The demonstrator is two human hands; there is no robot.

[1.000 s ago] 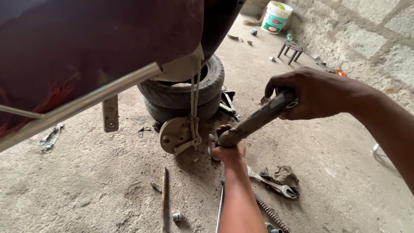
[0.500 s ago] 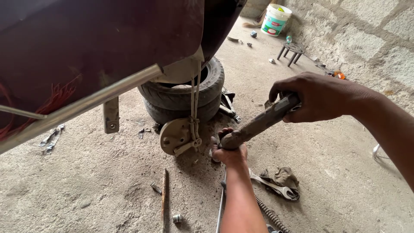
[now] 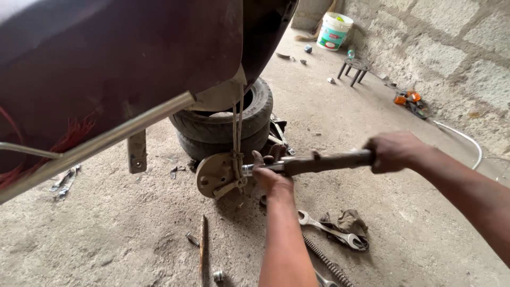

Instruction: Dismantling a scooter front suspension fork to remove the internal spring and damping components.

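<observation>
Lower now than before, the bar point(image 3: 319, 162) lies almost flat. The right hand point(image 3: 396, 151) is closed tight on its far end. The left hand point(image 3: 270, 172) wraps its near end, by the round plate point(image 3: 215, 174). The plate is still on; work seems unfinished.

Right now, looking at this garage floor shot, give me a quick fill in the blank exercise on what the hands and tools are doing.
1. The right hand grips the far end of a long ____.
2. The left hand steadies it near the round metal ____ hung on cord.
3. Behind the left hand, two ____ lie stacked.
4. A double-ended wrench lies on the ____.

Missing: tool handle; plate; tyres; floor
</observation>
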